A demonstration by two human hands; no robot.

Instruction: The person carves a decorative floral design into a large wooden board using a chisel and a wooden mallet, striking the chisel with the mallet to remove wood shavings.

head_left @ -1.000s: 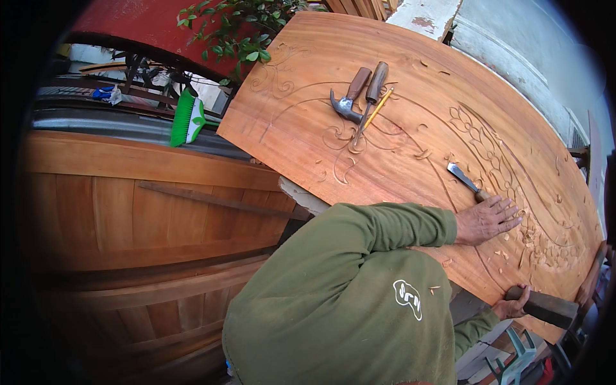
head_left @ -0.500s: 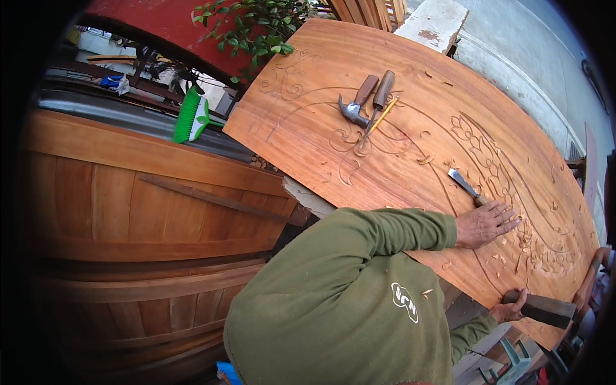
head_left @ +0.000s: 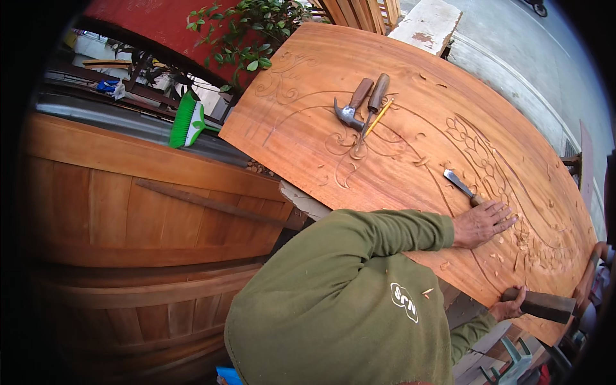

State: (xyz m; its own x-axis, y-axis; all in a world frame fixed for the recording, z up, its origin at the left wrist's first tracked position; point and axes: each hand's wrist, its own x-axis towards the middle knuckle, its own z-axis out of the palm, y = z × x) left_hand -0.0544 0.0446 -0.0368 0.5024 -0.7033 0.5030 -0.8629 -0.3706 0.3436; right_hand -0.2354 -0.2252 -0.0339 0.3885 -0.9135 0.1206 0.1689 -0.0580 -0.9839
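Observation:
My left hand (head_left: 481, 224) rests on a carved wooden panel (head_left: 301, 160), fingers stretched out over or beside the handle end of a chisel (head_left: 459, 183). My right hand (head_left: 507, 307) grips a dark wooden block (head_left: 545, 307) at the panel's near edge. A claw hammer (head_left: 350, 115), a second wooden-handled tool (head_left: 378, 93) and a yellow pencil (head_left: 382, 115) lie together on the panel's upper part. Floral and scroll carving marks the surface, and several curled shavings (head_left: 520, 240) lie around my left hand. My green sleeves and torso fill the lower middle.
Panelled wooden boards (head_left: 141, 218) lie at left, below a green broom (head_left: 183, 125). A leafy plant (head_left: 244, 38) hangs by a red surface (head_left: 160, 19). A motorbike wheel (head_left: 538, 9) shows on the pavement. Another person's arm (head_left: 593, 263) is at the right edge.
The view has shifted slightly, and a dark wheel on the pavement has moved toward the top. My hands stay in the same places on the panel and block.

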